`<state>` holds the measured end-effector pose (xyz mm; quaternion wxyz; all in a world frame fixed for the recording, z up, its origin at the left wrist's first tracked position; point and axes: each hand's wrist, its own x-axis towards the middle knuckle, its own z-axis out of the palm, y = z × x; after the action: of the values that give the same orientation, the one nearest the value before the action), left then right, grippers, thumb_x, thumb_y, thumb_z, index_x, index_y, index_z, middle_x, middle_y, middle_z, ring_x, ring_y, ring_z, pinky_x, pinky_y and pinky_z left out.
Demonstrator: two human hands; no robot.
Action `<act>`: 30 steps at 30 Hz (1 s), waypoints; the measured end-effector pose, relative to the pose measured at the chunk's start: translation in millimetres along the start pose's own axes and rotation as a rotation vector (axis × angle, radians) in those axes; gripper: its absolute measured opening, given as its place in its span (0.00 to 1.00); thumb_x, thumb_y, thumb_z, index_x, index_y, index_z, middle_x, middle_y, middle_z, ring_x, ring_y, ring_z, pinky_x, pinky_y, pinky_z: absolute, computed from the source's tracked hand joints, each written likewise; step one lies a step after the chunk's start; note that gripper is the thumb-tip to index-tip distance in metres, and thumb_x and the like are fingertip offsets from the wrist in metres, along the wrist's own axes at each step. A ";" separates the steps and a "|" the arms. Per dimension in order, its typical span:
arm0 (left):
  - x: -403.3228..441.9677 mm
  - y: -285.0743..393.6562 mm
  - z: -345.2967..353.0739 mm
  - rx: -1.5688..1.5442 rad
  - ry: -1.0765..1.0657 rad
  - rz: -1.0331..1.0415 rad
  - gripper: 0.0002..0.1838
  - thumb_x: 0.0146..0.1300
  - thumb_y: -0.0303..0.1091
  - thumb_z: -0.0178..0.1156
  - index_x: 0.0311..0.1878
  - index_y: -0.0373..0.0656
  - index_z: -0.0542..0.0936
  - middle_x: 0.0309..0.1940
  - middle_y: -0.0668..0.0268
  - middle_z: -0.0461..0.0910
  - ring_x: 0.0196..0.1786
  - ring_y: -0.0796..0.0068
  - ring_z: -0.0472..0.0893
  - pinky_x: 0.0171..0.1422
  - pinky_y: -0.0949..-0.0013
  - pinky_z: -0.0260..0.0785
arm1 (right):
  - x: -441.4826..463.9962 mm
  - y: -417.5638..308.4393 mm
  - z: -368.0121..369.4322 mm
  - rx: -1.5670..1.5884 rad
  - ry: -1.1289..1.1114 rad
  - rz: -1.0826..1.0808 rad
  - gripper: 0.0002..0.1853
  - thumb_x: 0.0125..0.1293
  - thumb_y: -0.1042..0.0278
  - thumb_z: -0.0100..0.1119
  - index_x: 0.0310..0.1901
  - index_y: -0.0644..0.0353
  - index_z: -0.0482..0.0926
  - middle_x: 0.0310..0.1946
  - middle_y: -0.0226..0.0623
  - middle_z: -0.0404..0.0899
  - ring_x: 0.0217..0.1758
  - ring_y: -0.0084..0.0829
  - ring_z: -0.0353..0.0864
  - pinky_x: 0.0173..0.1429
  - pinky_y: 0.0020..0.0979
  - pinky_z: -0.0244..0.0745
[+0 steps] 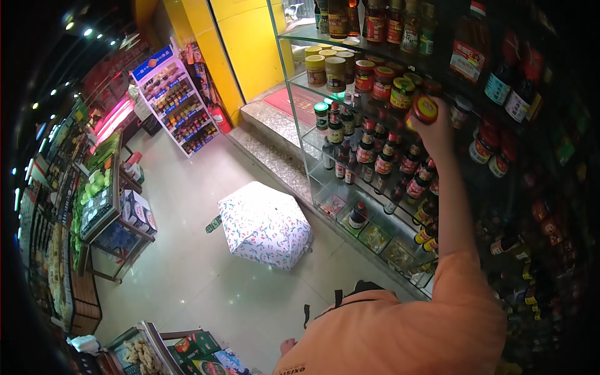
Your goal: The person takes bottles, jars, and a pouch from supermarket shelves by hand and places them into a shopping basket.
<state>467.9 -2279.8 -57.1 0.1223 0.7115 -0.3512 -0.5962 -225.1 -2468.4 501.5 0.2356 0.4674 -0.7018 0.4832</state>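
Note:
My right hand (435,127) is raised to the glass shelf, its fingers wrapped round a jar (425,107) with a red rim and a yellow middle on its lid. Close beside that jar stands one with a yellow-green lid (402,91), and red-lidded jars (382,82) line the same shelf. Just past my wrist is a small dark-lidded jar (461,111). Only a bit of my left hand (287,345) shows, low by my orange shirt; the shirt covers most of it, so its grip is unclear.
An open floral umbrella (265,225) lies on the tiled floor beside the shelves. Sauce bottles (382,159) crowd the lower glass shelves. A stone step (269,140) runs along the doorway. Across the aisle are a snack rack (177,103) and a vegetable stand (100,206).

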 end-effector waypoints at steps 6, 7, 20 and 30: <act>11.0 95.9 16.0 -0.155 -0.073 0.178 0.17 0.70 0.37 0.58 0.55 0.36 0.77 0.41 0.59 0.85 0.37 0.72 0.84 0.38 0.71 0.74 | -106.9 -67.7 -29.6 0.760 -0.402 0.569 0.42 0.50 0.76 0.68 0.71 0.56 0.66 0.60 0.32 0.74 0.65 0.29 0.73 0.70 0.33 0.67; 11.2 118.7 24.1 -0.139 -0.104 0.243 0.18 0.70 0.37 0.59 0.56 0.36 0.77 0.41 0.60 0.85 0.38 0.73 0.84 0.39 0.71 0.74 | -131.3 -66.7 -26.5 0.735 -0.459 0.609 0.42 0.49 0.77 0.69 0.70 0.56 0.67 0.60 0.32 0.75 0.65 0.29 0.73 0.70 0.34 0.67; -172.4 311.2 148.7 -0.110 -1.011 0.705 0.51 0.58 0.37 0.73 0.78 0.47 0.50 0.61 0.52 0.73 0.54 0.60 0.82 0.59 0.58 0.76 | -341.4 -90.8 -71.1 0.961 -0.682 1.303 0.30 0.59 0.63 0.74 0.57 0.58 0.66 0.51 0.38 0.75 0.54 0.33 0.81 0.43 0.34 0.87; -235.4 265.0 228.8 -0.031 -1.180 0.545 0.42 0.54 0.34 0.73 0.69 0.36 0.64 0.54 0.58 0.78 0.51 0.66 0.83 0.50 0.67 0.81 | -423.4 -45.4 -215.0 1.074 -0.549 1.305 0.28 0.71 0.47 0.57 0.63 0.56 0.67 0.56 0.42 0.74 0.59 0.36 0.78 0.46 0.35 0.84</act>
<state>150.3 -2263.6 220.1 0.0657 0.1479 -0.5188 -0.8395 -19.6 -2098.2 281.8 -0.5143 0.1210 -0.5388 0.6561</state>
